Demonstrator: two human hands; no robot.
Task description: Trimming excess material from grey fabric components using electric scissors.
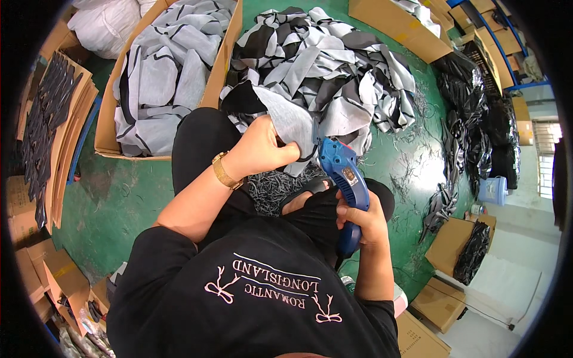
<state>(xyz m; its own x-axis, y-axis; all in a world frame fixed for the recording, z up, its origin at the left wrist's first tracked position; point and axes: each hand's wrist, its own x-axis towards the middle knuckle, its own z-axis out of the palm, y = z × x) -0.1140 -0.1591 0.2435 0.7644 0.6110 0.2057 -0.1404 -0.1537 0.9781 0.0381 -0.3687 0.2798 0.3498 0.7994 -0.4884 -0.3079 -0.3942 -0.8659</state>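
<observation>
My left hand [261,149], with a gold watch on the wrist, grips the edge of a grey fabric piece [290,119] that has a black border. My right hand [360,218] holds a blue electric fabric cutter [343,173] with its blade end touching the same fabric edge. The piece comes off a heap of grey, black and white cut fabric [328,65] lying on the green floor in front of me. A pile of thin dark trimmings [276,188] lies between my knees.
A cardboard box [107,113] holding grey fabric pieces stands at the left. Flat cardboard sheets with dark strips [51,125] lie further left. More boxes [394,24] and black plastic bags [471,113] line the right. Small boxes [450,244] sit at lower right.
</observation>
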